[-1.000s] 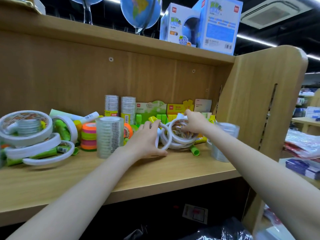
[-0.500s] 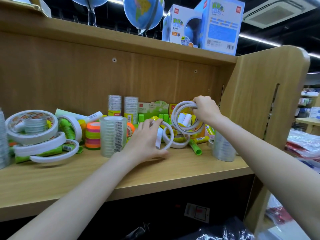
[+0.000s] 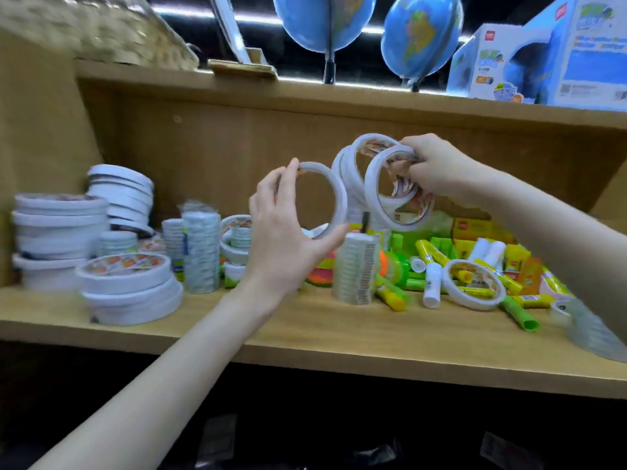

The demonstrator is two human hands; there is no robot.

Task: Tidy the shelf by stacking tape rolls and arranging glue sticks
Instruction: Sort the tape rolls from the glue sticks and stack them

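- The left hand is raised above the shelf, thumb and fingers curled round the rim of one thin white tape ring, which stands on edge with its hole facing the camera.
- The right hand is also raised, just right of that ring, its fingers hooked through a bunch of white tape rings; these hang fanned out and tilted, with printed liners showing inside. How many there are cannot be told.
- The single ring and the bunch are close together; whether they touch cannot be told.
- A tall column of clear tape rolls stands upright on the shelf below both hands.
- Left of that column stands a second clear tape column, and further left are stacks of white tape rolls, some neat, one leaning at the back.
- Right of the column lie the glue sticks, yellow, green and white, scattered in a loose heap at all angles.
- One white tape ring lies on top of that heap.
- At the right edge of the shelf a further clear roll is blurred.
- On the board above the column stand two globes and blue boxes.
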